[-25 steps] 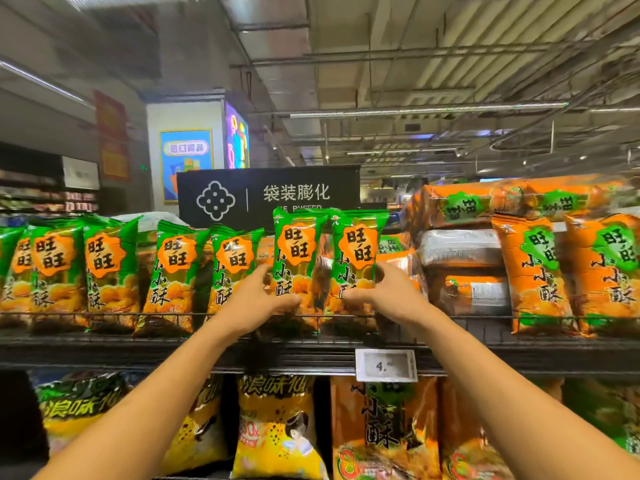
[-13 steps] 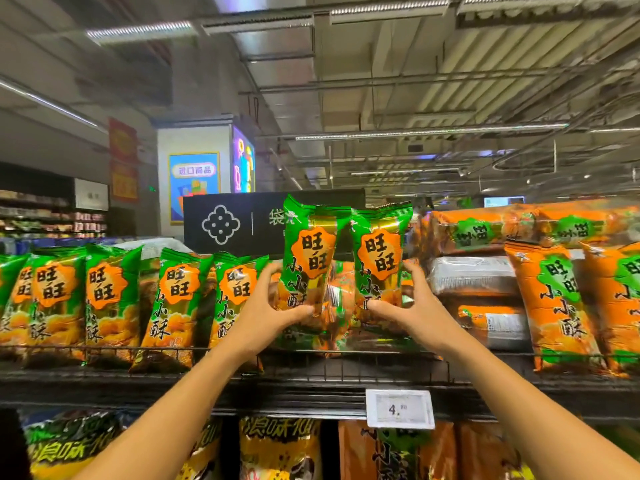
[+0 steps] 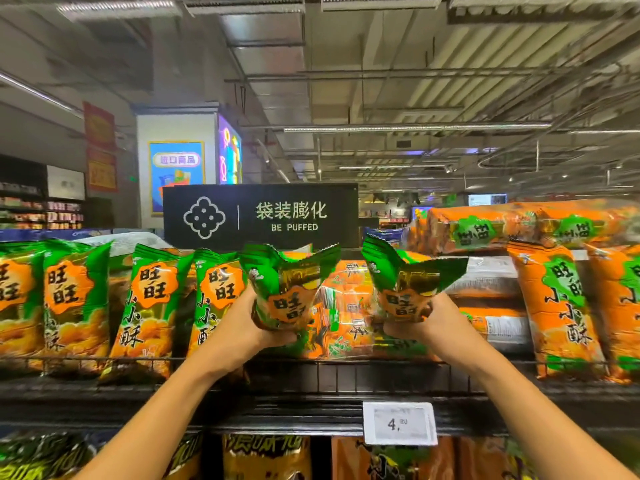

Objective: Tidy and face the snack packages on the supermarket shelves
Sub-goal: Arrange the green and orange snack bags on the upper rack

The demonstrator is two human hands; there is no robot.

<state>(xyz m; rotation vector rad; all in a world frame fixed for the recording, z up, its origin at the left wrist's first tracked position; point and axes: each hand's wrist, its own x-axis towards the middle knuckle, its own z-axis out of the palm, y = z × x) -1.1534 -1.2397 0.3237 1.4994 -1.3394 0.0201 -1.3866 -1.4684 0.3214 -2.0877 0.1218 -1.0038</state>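
Note:
My left hand [image 3: 242, 323] grips a green snack bag [image 3: 284, 289] lifted above the top shelf's wire rail [image 3: 346, 362], its top tilted toward me. A second green snack bag [image 3: 408, 285] is held the same way in my right hand [image 3: 429, 323], a little to the right. Between and behind them lie orange bags [image 3: 349, 306] flat on the shelf. Upright green bags [image 3: 152, 306] stand in a row to the left. Orange bags [image 3: 557, 306] stand at the right.
A black aisle sign [image 3: 259, 216] reading "BE PUFFED" rises behind the shelf. A white price tag [image 3: 398, 422] hangs on the shelf edge. Orange bags are stacked flat on top at the right [image 3: 502, 226]. Yellow and orange bags [image 3: 266, 459] fill the lower shelf.
Both hands have lifted their green bags off the shelf and pulled them apart, tipping the tops toward me. The view has tilted upward.

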